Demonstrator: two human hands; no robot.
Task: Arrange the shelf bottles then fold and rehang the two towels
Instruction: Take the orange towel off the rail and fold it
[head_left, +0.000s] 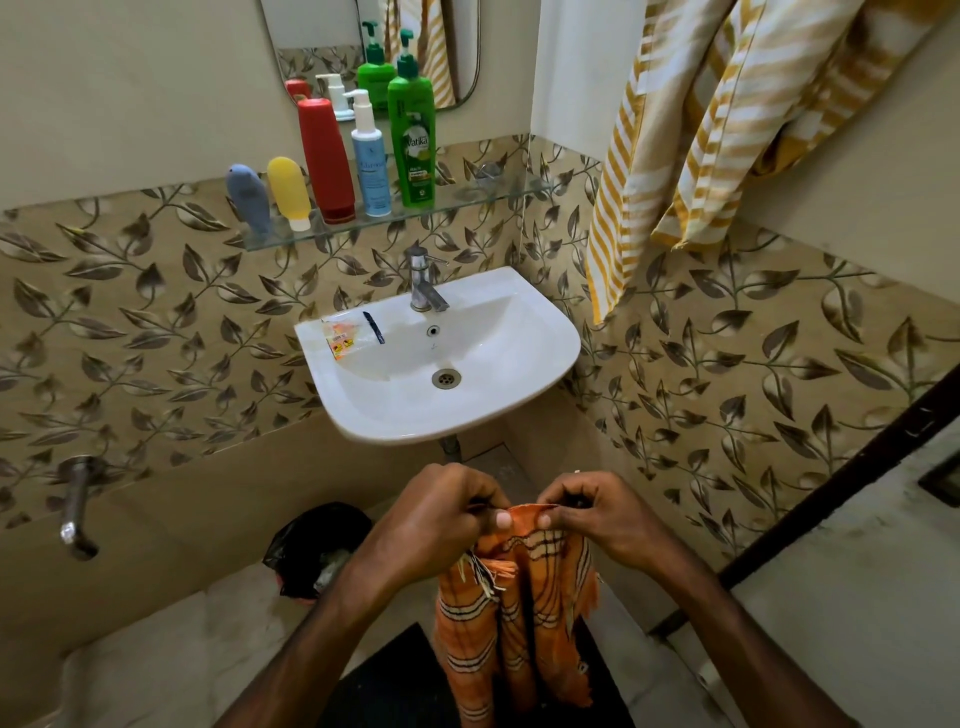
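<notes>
Both hands, left (441, 512) and right (587, 512), pinch the orange towel's (519, 613) top edge (near the sink (519, 415)); match corners squarely before folding.

Shelf (498, 195) right end free; bottles (332, 161) crowd left half.

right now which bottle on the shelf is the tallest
The green pump bottle, at the right end of the row on the glass shelf. Its pump head rises above the red bottle and the blue-and-white pump bottle; the grey tube and yellow tube are far shorter.
</notes>
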